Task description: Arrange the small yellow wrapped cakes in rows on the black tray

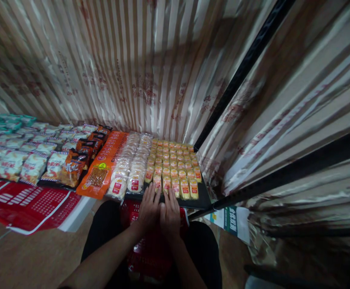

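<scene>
Rows of small yellow wrapped snack cakes [175,162] lie on a black tray [203,197] in front of me. My left hand [150,204] rests at the tray's front edge, its fingers stretched out over the near end of the front row. Beside it, my right hand [170,206] lies the same way, fingers straight and touching the nearest cakes. The thumbs are close together, and neither hand holds anything. To the left of the cakes are two rows of round white packaged crackers [136,180], then a flat orange snack packet [102,166].
Farther left are orange-black snack bags [73,166], white snack bags [33,166] and teal packages [10,119]. A red bag [39,204] hangs below the display. Black metal posts [238,64] rise at the right, and a striped plastic curtain [144,72] covers the back.
</scene>
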